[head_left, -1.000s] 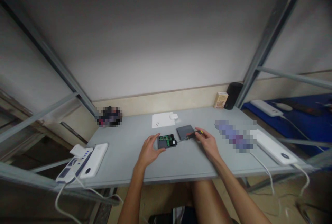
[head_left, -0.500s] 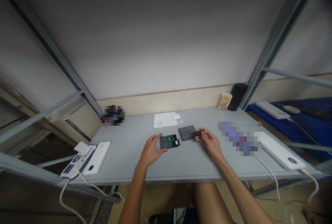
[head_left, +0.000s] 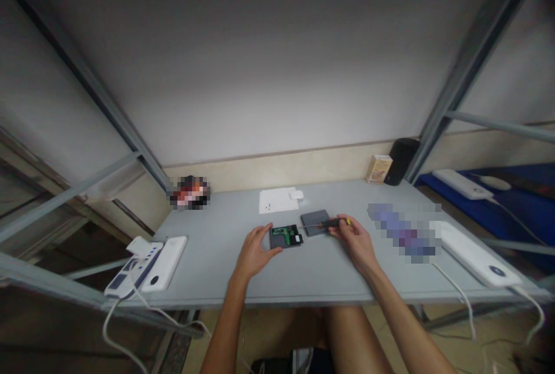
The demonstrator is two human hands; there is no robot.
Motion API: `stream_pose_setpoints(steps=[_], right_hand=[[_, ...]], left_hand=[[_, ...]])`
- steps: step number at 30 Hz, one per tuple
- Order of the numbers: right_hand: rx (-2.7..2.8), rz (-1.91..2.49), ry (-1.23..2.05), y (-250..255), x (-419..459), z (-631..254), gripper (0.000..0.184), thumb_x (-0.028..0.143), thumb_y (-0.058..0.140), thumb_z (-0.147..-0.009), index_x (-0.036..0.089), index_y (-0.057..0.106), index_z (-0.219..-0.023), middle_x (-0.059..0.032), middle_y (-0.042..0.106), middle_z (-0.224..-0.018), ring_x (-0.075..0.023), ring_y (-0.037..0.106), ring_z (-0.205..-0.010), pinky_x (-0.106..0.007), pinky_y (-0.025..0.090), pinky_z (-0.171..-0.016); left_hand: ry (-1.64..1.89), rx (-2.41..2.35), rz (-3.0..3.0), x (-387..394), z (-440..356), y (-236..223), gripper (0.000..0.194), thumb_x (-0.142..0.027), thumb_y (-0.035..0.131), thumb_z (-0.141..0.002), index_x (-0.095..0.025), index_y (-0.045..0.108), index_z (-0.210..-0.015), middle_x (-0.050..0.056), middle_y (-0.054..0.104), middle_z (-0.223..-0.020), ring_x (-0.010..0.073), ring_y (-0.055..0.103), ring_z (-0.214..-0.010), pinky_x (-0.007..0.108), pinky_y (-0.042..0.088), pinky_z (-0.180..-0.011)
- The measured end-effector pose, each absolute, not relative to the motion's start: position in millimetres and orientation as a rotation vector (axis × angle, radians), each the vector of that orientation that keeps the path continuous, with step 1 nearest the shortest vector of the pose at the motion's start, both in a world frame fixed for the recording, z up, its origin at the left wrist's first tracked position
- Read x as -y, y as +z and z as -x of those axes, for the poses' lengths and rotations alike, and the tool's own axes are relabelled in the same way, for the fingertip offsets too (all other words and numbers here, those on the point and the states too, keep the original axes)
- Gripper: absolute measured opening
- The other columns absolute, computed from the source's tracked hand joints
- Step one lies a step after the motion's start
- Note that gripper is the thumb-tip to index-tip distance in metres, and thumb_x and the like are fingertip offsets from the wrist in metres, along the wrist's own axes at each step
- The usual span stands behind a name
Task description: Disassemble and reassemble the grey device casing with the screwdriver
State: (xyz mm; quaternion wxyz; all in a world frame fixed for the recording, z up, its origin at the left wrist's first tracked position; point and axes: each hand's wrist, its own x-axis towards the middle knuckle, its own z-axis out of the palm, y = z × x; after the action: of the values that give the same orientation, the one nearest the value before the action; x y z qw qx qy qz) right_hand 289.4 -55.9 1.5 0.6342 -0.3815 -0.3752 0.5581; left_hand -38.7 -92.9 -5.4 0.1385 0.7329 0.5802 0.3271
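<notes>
My left hand [head_left: 256, 251] grips the left side of a hard drive [head_left: 281, 239], thumb at the near edge and fingers at the far edge. The drive lies on the table, its green circuit board facing up. My right hand [head_left: 353, 238] is closed around the dark, yellow-ended handle of a screwdriver [head_left: 332, 223]. Its thin shaft points left, the tip close to the drive's far right corner; whether they touch I cannot tell. Partly behind the screwdriver lies a flat grey cover [head_left: 314, 221]. Several tiny dark pieces, perhaps screws, rest on white paper [head_left: 277, 199].
A small white case [head_left: 296, 195] sits at the paper's right. Power strips [head_left: 472, 255] and a white box [head_left: 165, 264] flank the grey table [head_left: 303, 281]. At the back right stand a carton [head_left: 378, 169] and a black cylinder [head_left: 401, 161]. White cables hang off the front edge.
The screwdriver's tip has shifted slightly away from me, towards the drive's far corner. My left hand keeps its grip on the drive. The whole view has moved a little.
</notes>
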Motion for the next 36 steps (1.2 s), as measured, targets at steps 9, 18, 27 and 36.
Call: stream_pose_setpoints(steps=[9, 18, 27, 36], right_hand=[[0.902, 0.885, 1.278, 7.5, 59.1, -287.5, 0.049, 0.040, 0.087, -0.074, 0.021, 0.067, -0.114, -0.0066, 0.077, -0.104, -0.0183, 0.076, -0.081, -0.031, 0.064, -0.081], [1.249, 0.904, 1.112, 39.7, 50.2, -250.4, 0.038, 0.050, 0.074, -0.085, 0.024, 0.061, -0.110, -0.0062, 0.073, -0.099, -0.0204, 0.072, -0.081, -0.034, 0.062, -0.075], [1.564, 0.982, 0.968, 56.6, 45.9, -240.1, 0.033, 0.047, 0.066, -0.092, 0.023, 0.061, -0.113, -0.0052, 0.070, -0.094, -0.0192, 0.068, -0.078, -0.029, 0.057, -0.067], [1.574, 1.005, 0.964, 57.6, 47.1, -237.1, 0.034, 0.049, 0.065, -0.091, 0.023, 0.060, -0.112, -0.0047, 0.069, -0.092, -0.0191, 0.067, -0.073, -0.029, 0.056, -0.065]], left_hand=[[0.935, -1.688, -2.141, 94.5, 35.9, -0.8, 0.071, -0.050, 0.077, -0.084, -0.030, 0.051, -0.147, 0.009, 0.062, -0.131, 0.0289, 0.059, -0.123, 0.045, 0.047, -0.109], [0.830, -1.562, -2.311, 92.2, 24.2, 15.0, 0.077, -0.041, 0.075, -0.086, -0.032, 0.039, -0.153, 0.007, 0.043, -0.159, 0.0299, 0.042, -0.142, 0.052, 0.033, -0.118], [0.826, -1.544, -2.393, 81.8, -14.6, 27.3, 0.059, -0.042, 0.073, -0.089, -0.028, 0.052, -0.142, 0.007, 0.060, -0.143, 0.0295, 0.049, -0.135, 0.054, 0.028, -0.117], [0.847, -1.487, -2.377, 83.9, -15.3, 28.6, 0.047, -0.037, 0.073, -0.090, -0.029, 0.057, -0.134, 0.005, 0.067, -0.134, 0.0254, 0.056, -0.128, 0.050, 0.030, -0.113]])
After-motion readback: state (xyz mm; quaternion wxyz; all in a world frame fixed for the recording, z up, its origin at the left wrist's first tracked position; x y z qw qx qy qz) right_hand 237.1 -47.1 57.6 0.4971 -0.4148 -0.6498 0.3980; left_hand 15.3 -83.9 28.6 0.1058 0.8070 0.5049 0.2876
